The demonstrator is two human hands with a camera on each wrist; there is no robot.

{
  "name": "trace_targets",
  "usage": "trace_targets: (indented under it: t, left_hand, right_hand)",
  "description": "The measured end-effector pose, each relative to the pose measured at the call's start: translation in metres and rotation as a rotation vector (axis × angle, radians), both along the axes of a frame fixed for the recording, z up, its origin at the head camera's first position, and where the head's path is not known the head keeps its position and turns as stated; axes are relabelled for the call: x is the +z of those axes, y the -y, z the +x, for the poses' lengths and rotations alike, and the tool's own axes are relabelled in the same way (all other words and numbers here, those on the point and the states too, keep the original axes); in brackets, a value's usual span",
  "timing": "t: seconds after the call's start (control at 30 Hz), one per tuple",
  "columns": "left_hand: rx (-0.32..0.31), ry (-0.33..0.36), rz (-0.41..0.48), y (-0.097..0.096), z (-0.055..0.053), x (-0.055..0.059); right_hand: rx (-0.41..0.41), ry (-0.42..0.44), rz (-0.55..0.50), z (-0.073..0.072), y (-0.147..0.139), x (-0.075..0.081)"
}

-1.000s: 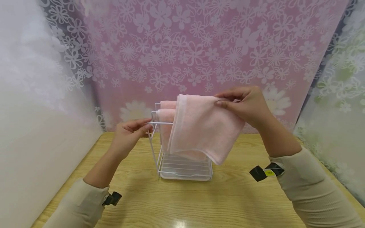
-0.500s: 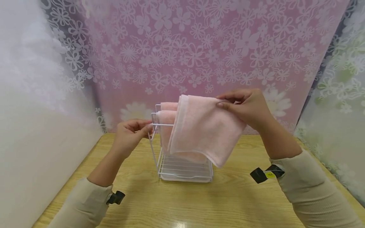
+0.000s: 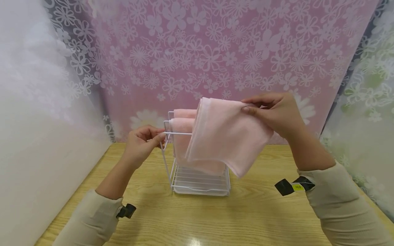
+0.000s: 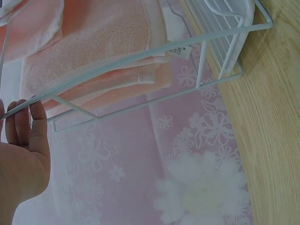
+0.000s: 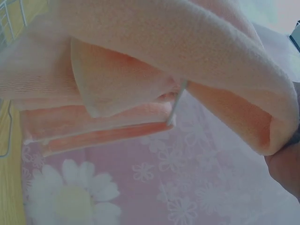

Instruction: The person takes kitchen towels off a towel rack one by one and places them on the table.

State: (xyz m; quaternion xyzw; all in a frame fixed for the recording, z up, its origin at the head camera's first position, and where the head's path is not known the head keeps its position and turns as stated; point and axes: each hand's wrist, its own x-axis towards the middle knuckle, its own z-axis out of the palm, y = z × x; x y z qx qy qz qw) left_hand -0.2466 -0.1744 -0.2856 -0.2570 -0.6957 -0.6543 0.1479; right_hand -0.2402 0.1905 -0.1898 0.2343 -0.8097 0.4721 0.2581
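A white wire rack (image 3: 181, 133) stands on the table, with pink towels (image 3: 181, 124) hanging over its rear bars. My left hand (image 3: 140, 145) pinches the rack's upper left corner; in the left wrist view its fingers (image 4: 38, 119) curl round the wire. With thumb and fingers my right hand (image 3: 278, 114) pinches the top right edge of a folded pink towel (image 3: 227, 133). This towel is in front of the rack's right part and hides the front bar's right end. In the right wrist view the held towel (image 5: 187, 51) bulges loosely and covers most of the right hand.
The rack's base holds a white tray (image 3: 200, 192) under thin wires, above the wooden table (image 3: 197, 218). A pink floral backdrop (image 3: 209, 51) rises behind, with a pale panel (image 3: 46, 136) at left and a floral one (image 3: 366, 112) at right. Black wrist cameras sit on both sleeves.
My right hand has moved a little right and up, drawing the folded towel with it, so more of the front bar and the towels behind shows. The left hand stays at the rack's corner.
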Motion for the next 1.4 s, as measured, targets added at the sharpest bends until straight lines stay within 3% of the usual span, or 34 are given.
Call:
trace_targets:
  t: [0.37, 0.73, 0.9, 1.07, 1.2, 1.4]
  left_hand:
    - [-0.028, -0.022, 0.003, 0.001, -0.001, 0.001]
    - [-0.009, -0.025, -0.016, -0.001, -0.001, 0.003]
    - [-0.013, -0.012, -0.022, -0.001, 0.0, 0.002]
    - [-0.02, -0.021, -0.014, -0.002, -0.001, 0.003]
    - [-0.022, -0.027, -0.02, -0.001, -0.002, 0.003]
    - [-0.018, -0.032, -0.028, 0.0, -0.003, 0.0]
  right_hand:
    - [0.032, 0.025, -0.081, 0.0, -0.015, 0.009]
    - [0.061, -0.062, -0.096, 0.001, -0.029, 0.008]
    - [0.136, -0.082, -0.189, 0.004, -0.037, 0.012]
    - [0.099, -0.08, -0.192, 0.008, -0.042, 0.019]
    - [0.147, -0.075, -0.266, 0.009, -0.048, 0.022]
    - [0.106, -0.072, -0.32, 0.01, -0.061, 0.02]
